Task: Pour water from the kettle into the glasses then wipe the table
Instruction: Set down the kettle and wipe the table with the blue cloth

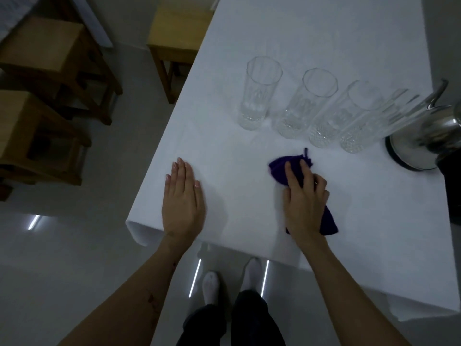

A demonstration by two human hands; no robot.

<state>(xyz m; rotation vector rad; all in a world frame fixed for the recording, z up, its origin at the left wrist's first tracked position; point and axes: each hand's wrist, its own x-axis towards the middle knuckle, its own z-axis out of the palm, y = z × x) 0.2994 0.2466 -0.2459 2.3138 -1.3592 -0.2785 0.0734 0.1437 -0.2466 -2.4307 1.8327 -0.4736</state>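
Presently: left hand (183, 198), flat, fingers together, palm down on the table (249, 201) near its front edge, holding nothing. Right hand (305, 201), fingers spread, pressing the purple cloth (280, 171) onto the table. Four glasses (296, 106) in a row beyond; kettle (424, 138) at right. Both forearms extended forward.

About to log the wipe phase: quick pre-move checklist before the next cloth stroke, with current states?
1. Purple cloth under right hand, pressed on the table: ok.
2. Left hand flat on the table, apart from the cloth: ok.
3. Four glasses upright in a row beyond the cloth, not touching it: ok.
4. Water in the glasses: cannot tell, they look nearly clear.
5. Kettle set down at the right end of the row, clear of both hands: ok.
6. Spills left on the tablecloth: cannot tell.
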